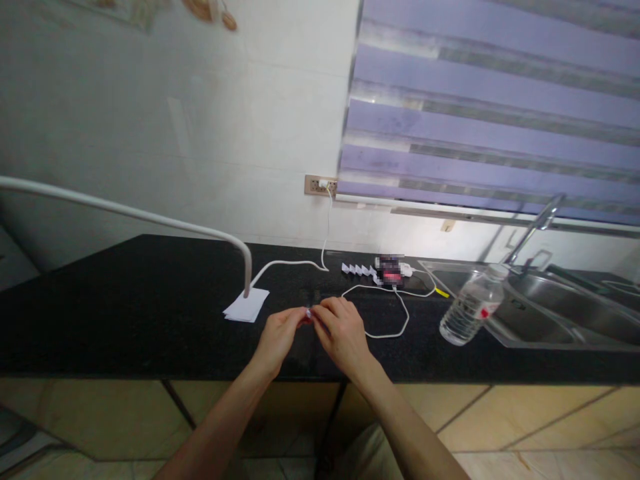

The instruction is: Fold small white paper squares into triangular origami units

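Both my hands meet over the black countertop near its front edge. My left hand and my right hand each have the fingers pinched together on a tiny pale object held between them; it is too small to name. A stack of white paper squares lies just left of my hands, under the base of a white bent lamp arm. A white cable loop lies right of my right hand.
A clear plastic bottle leans at the edge of a steel sink with a tap. A folded white paper strip and a small dark item sit at the back. A charger is plugged into the wall socket. Purple blinds hang above.
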Motion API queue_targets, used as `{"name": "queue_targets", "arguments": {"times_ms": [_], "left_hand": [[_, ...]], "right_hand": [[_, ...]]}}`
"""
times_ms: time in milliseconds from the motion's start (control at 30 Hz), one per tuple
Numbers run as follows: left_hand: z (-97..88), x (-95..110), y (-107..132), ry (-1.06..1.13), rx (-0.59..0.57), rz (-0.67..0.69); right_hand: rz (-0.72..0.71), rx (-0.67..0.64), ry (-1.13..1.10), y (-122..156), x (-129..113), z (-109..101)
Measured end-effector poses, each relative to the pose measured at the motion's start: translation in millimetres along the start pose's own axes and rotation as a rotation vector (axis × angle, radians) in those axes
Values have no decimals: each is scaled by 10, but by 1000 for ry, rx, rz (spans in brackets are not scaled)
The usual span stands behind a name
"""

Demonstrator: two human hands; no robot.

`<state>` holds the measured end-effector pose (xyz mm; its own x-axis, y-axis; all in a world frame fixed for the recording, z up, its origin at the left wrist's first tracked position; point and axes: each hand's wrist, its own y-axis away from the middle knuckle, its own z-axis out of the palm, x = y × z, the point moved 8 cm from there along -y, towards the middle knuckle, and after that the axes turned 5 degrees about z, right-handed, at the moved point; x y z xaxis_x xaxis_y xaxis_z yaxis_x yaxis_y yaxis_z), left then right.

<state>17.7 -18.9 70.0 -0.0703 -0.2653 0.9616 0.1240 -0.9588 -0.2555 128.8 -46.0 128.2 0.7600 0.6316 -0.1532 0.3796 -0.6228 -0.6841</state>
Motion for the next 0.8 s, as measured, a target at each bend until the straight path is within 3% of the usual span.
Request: {"name": "queue_targets", "arguments": {"times_ms": [533,800], "left_hand": [[49,136,13,-231,-88,80],[-2,73,17,-159,-25,4]], "right_hand": [[71,-71,25,25,20,62],[129,-41,-95,15,125,-11]]}}
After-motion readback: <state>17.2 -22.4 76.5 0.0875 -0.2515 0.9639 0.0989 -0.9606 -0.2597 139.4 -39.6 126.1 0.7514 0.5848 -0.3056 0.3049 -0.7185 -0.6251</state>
